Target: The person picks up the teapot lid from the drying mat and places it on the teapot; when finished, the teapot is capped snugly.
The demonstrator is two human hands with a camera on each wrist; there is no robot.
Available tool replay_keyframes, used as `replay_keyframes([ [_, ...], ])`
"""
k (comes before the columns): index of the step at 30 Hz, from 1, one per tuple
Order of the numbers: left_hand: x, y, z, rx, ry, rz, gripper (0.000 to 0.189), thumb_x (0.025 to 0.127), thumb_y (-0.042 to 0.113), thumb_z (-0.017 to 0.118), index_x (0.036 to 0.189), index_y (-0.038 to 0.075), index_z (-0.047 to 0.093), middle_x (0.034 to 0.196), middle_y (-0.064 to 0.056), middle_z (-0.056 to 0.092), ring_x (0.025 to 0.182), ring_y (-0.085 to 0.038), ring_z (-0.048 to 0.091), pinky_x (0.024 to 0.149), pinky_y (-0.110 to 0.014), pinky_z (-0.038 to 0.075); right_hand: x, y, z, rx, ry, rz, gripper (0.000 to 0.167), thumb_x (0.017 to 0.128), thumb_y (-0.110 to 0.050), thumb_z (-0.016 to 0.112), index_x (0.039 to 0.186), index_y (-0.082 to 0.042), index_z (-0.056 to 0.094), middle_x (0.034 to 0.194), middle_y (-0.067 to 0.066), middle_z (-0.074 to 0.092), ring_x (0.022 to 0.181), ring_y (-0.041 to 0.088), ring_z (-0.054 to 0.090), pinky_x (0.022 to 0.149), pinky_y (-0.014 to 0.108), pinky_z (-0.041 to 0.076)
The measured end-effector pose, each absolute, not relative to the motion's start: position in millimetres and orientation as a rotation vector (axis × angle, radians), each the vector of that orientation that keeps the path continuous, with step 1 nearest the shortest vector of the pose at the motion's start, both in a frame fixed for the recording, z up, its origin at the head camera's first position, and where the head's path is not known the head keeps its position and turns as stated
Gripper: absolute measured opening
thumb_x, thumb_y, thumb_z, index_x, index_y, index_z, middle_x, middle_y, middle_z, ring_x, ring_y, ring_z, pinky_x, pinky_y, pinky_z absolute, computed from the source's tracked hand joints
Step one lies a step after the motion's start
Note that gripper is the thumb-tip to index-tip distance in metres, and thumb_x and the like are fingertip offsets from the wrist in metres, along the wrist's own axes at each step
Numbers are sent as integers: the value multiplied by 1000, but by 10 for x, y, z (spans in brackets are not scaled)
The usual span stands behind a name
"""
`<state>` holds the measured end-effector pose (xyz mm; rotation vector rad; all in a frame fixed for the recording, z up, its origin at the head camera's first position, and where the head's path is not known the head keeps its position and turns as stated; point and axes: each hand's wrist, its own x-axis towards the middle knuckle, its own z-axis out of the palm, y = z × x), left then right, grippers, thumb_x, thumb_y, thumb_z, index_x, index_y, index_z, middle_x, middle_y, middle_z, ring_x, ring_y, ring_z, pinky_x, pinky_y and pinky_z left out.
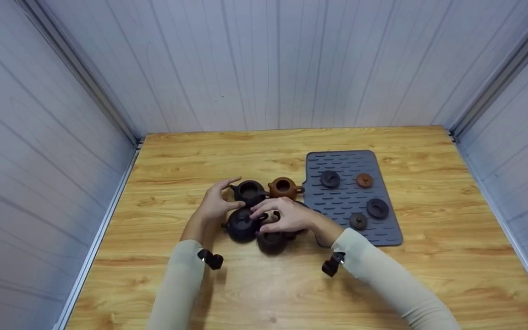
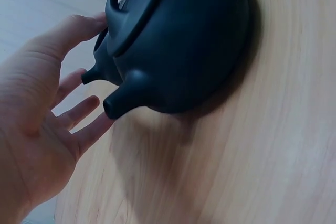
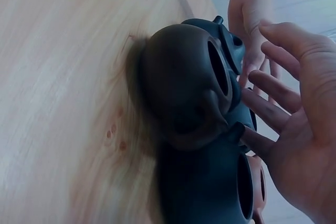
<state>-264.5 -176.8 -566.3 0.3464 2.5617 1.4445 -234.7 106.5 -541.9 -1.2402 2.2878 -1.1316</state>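
Observation:
Several small teapots stand bunched together on the wooden table. My left hand (image 1: 213, 204) is spread at their left side, thumb beside the lid of a black lidded teapot (image 1: 240, 229) and fingers around the spout side of a lidless black teapot (image 1: 250, 200). Over the middle of the group hovers my right hand (image 1: 291, 215), fingers loosely bent with nothing held. Below it sits a lidless dark brown teapot (image 3: 173, 77). Another dark lidless teapot (image 3: 199, 182) is mostly hidden by the right hand in the head view. An orange-brown lidless teapot (image 1: 283, 195) stands at the back.
Right of the teapots lies a grey ridged mat (image 1: 342, 162). On it rest two dark lids (image 1: 330, 179) (image 1: 377, 208), an orange lid (image 1: 364, 180) and a small brown lid (image 1: 358, 221). Pale panels (image 1: 264, 68) enclose the table at the back and both sides.

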Motion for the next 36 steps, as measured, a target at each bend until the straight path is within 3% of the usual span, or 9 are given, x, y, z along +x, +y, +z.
replay_keyframes([
  [5,-2706,-1715,-5668,322,2537,1445,74,94,7,90,162,3,59,171,-27,52,162,-51,45,135,-64,37,-2354,1148,-5380,-1263,2285,-1138,36,102,-20,83,135,-8,81,153,19,73,148,39,66,124,55,53],
  [14,-2735,-1597,-5689,201,2455,1557,70,93,-4,87,158,4,63,168,-25,56,150,-46,61,124,-51,51,-2374,1307,-5313,-1226,2238,-1217,40,102,-15,83,140,-5,78,156,25,69,150,42,64,126,57,52],
  [19,-2749,-1570,-5716,151,2474,1557,66,93,-4,88,155,6,67,164,-23,61,146,-43,64,119,-46,52,-2386,1414,-5293,-1194,2270,-1227,39,101,-17,84,138,-5,79,155,23,71,148,43,65,126,58,50],
  [24,-2755,-1573,-5713,155,2467,1557,64,92,-3,89,153,5,69,161,-22,64,146,-39,63,123,-47,50,-2391,1540,-5300,-1138,2290,-1231,37,100,-14,85,136,-5,80,155,23,70,149,44,64,128,61,48],
  [30,-2761,-1581,-5702,154,2455,1530,63,93,0,89,153,6,69,157,-22,66,139,-36,63,123,-48,49,-2415,1697,-5259,-1101,2282,-1273,36,100,-9,84,136,-7,81,156,23,70,150,43,63,129,54,48],
  [36,-2761,-1595,-5708,134,2439,1505,64,94,2,89,154,12,69,149,-21,67,122,-29,68,109,-40,54,-2432,1866,-5202,-1040,2307,-1271,37,102,-11,82,139,-6,79,161,24,65,151,45,62,124,66,51],
])
